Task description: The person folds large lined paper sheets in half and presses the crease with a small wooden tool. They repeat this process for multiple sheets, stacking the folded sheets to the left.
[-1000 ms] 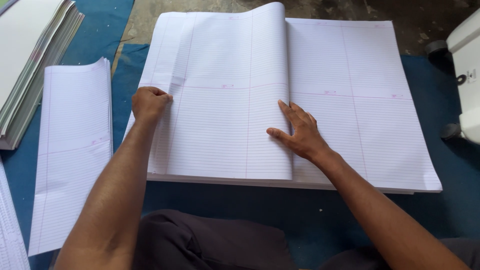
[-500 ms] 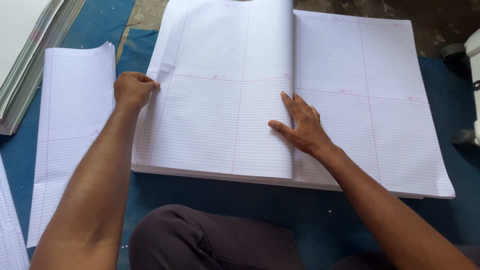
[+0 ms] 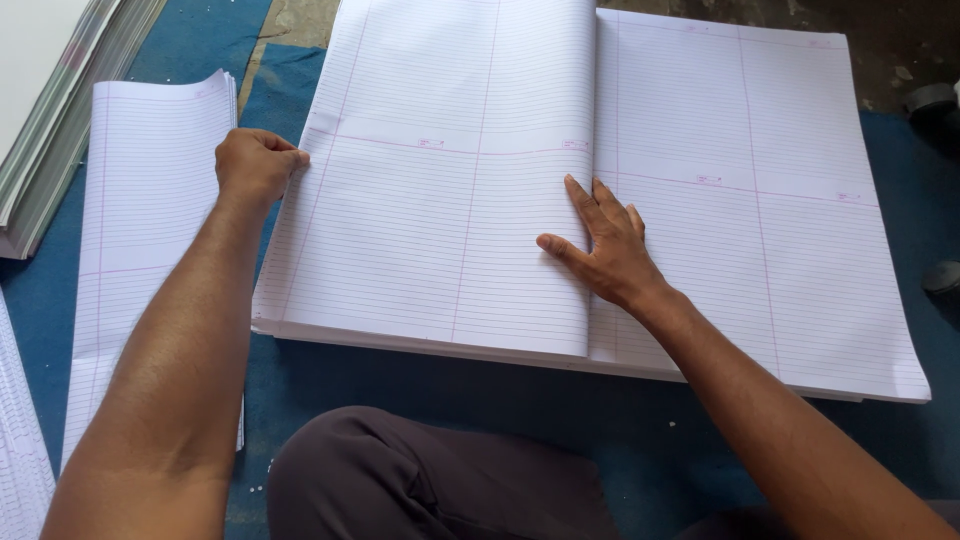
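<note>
One big stack of ruled sheets (image 3: 740,200) lies spread on the blue mat (image 3: 400,385), filling the view from 11 o'clock to 3 o'clock. A thick batch of its sheets is folded over to the left, and the fold (image 3: 592,180) runs from 12 o'clock down toward the middle.

Two hands work it. The left hand (image 3: 255,165), at 10 o'clock, is curled into a fist, its fingers closed on the left edge of the folded batch. The right hand (image 3: 600,245), near the centre, lies flat with fingers together and thumb spread, pressing on the sheets right at the fold.

Three other paper piles are in view (all at the left): one narrow folded bundle (image 3: 150,250) just beside the left forearm at 9 o'clock, one tall pile (image 3: 60,110) at 10 o'clock in the corner, and the edge of one more (image 3: 20,460) at 8 o'clock. A dark-trousered knee (image 3: 420,480) sits at 6 o'clock.

Against half a second ago, the left hand has slid a little farther down the edge, while the right hand has stayed at the fold and the batch lies about as flat as before.
</note>
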